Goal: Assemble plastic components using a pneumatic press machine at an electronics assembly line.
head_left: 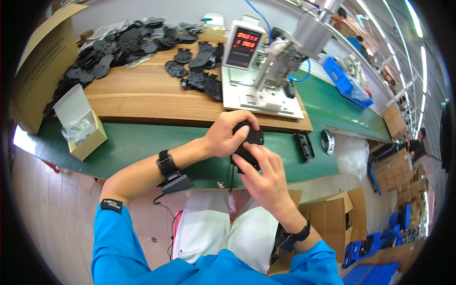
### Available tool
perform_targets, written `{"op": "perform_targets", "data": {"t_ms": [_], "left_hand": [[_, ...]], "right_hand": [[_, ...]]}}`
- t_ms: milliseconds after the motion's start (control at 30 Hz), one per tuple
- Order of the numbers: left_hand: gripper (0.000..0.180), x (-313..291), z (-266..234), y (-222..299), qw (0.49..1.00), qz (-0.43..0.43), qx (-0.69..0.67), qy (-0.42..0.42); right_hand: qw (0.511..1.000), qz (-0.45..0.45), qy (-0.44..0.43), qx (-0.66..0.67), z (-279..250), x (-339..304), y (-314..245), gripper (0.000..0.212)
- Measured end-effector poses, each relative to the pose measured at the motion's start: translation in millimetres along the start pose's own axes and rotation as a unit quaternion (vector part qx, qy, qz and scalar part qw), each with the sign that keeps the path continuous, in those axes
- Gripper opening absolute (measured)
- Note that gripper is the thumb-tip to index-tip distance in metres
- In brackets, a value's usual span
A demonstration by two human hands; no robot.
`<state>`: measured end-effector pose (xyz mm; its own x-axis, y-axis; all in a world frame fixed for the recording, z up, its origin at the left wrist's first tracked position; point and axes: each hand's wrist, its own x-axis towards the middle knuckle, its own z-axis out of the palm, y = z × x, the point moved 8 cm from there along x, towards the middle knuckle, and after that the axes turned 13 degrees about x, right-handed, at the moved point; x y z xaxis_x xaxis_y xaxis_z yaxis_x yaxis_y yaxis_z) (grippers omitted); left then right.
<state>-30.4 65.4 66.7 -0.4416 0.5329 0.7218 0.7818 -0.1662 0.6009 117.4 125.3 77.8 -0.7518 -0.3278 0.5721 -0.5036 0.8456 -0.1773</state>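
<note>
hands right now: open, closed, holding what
Left hand: closed, holding a black part.
Right hand: touching the same black part; whether it grips cannot be told.

The held part (pixel 256 137) is black, and the pile (pixel 102 54) is mostly black also. I see a green bench (pixel 142 145), a brown board (pixel 142 99) with darker grain lines, and a blue bin (pixel 338 76). The shirt (pixel 114 240) is bright blue, the trousers (pixel 204 223) white.

Dressed in a bright blue top (pixel 218 271) with short sleeves, well below the grip, a black label (pixel 111 205) on the left one, and in white trousers (pixel 205 225), nearer below. Wearing a black strap (pixel 167 164) behind the left hand (pixel 227 135), with a dark boxy device (pixel 176 184) and thin dark cable (pixel 165 205), and a similar black band (pixel 302 232) behind the right hand (pixel 267 179).
</note>
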Motion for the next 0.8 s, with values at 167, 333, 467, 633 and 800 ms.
{"op": "perform_targets", "data": {"t_ms": [167, 333, 467, 633, 800], "left_hand": [[0.032, 5, -33, -21, 0.998, 0.003, 0.018, 0.059], [0.032, 21, -94, -74, 0.918, -0.060, 0.370, 0.128], [0.053, -9, -134, -136, 0.831, -0.123, 0.540, 0.051], [0.042, -11, -123, -150, 0.824, -0.140, 0.549, -0.005], [0.039, -13, -120, -150, 0.826, -0.164, 0.539, -0.003]], "right_hand": [[0.996, -0.076, 0.016, -0.032, -2, 27, 8, 0.049], [0.993, -0.028, 0.110, 0.024, -38, 32, 53, 0.050], [0.990, 0.023, 0.141, 0.021, -56, 40, 85, 0.049], [0.990, 0.058, 0.128, 0.012, -41, 40, 131, 0.044], [0.990, 0.068, 0.119, -0.028, -21, 45, 161, 0.043]]}}
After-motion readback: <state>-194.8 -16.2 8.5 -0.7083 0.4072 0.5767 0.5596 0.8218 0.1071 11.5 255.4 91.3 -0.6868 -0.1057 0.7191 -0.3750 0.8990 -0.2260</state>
